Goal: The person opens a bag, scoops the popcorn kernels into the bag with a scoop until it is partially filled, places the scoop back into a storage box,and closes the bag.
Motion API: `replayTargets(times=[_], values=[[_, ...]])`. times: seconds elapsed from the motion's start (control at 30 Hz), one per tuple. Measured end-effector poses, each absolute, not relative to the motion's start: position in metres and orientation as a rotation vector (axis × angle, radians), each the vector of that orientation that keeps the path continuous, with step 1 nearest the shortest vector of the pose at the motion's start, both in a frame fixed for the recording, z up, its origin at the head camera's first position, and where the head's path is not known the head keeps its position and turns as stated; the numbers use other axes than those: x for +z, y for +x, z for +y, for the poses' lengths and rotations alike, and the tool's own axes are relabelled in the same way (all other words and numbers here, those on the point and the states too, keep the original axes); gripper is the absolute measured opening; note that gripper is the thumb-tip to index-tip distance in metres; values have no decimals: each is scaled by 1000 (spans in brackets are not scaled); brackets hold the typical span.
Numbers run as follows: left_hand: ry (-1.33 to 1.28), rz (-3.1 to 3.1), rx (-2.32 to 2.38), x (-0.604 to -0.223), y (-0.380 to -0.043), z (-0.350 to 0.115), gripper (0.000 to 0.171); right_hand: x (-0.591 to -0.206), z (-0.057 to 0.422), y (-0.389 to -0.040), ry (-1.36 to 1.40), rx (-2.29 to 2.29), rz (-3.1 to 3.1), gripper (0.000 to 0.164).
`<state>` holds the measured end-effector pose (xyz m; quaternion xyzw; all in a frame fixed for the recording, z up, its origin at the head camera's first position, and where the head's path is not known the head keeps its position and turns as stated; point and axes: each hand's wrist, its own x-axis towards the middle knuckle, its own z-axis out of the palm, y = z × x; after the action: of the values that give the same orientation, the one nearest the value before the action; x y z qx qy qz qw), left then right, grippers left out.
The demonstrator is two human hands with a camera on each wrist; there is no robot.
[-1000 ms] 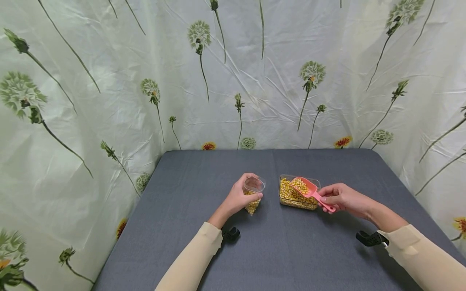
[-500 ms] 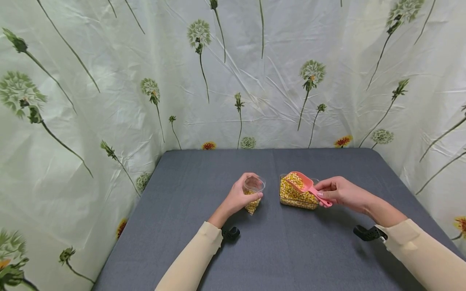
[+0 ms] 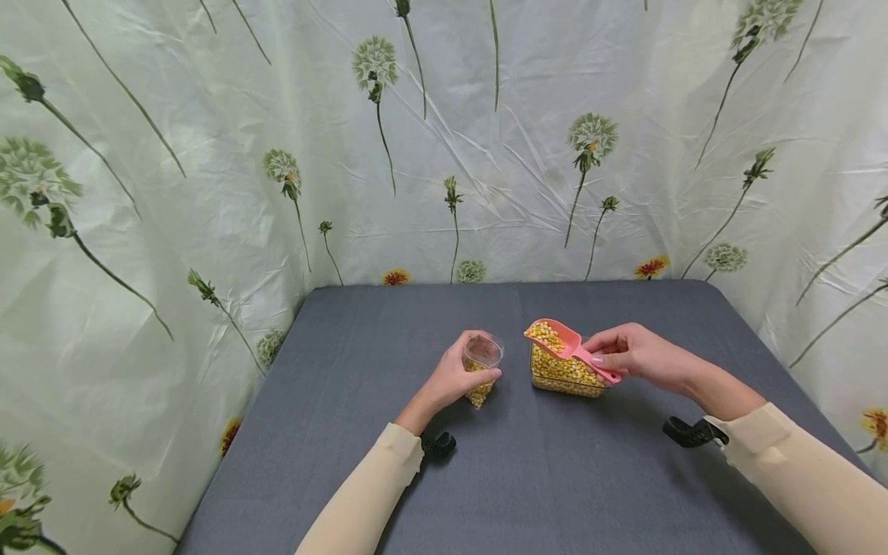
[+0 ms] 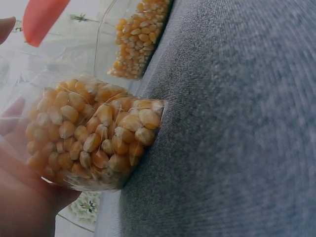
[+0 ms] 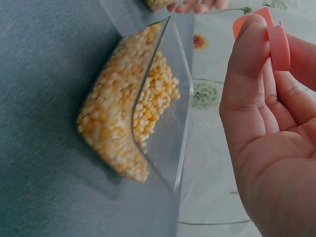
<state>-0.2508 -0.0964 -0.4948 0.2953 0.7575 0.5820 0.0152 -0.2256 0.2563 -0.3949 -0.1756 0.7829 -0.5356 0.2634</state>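
Note:
My left hand (image 3: pixel 454 378) grips a clear plastic cup (image 3: pixel 483 351) partly filled with corn kernels. In the left wrist view, kernels (image 4: pixel 94 131) fill the cup's lower part, which meets the tabletop. Between thumb and fingers, my right hand (image 3: pixel 645 358) pinches the handle of a pink scoop (image 3: pixel 572 344). A heap of yellow kernels (image 3: pixel 544 334) lies in the scoop's bowl, held over the back left of a clear rectangular container (image 5: pixel 183 133). That container stands right of the cup, with many kernels (image 5: pixel 111 103) inside. The scoop's bowl is mostly hidden in the right wrist view.
A dark grey cloth covers the table (image 3: pixel 527 478). Behind it and along its sides hangs a pale curtain (image 3: pixel 430 154) printed with dandelions. Black wrist mounts (image 3: pixel 438 447) stick out near both sleeves. A narrow gap separates cup and container.
My right hand has moved up and left, carrying the loaded scoop from over the container's middle to its back left edge, nearer the cup. The left hand stays around the cup.

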Motion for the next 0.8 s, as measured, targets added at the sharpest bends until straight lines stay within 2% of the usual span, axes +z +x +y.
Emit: replayTargets(times=[0.23, 0.8], values=[[923, 2342, 1819, -496, -251, -97, 48, -386, 242, -227, -573, -1411, 2118, 36], [846, 2314, 1812, -491, -248, -99, 60, -378, 193, -240, -701, -1273, 2087, 26]])
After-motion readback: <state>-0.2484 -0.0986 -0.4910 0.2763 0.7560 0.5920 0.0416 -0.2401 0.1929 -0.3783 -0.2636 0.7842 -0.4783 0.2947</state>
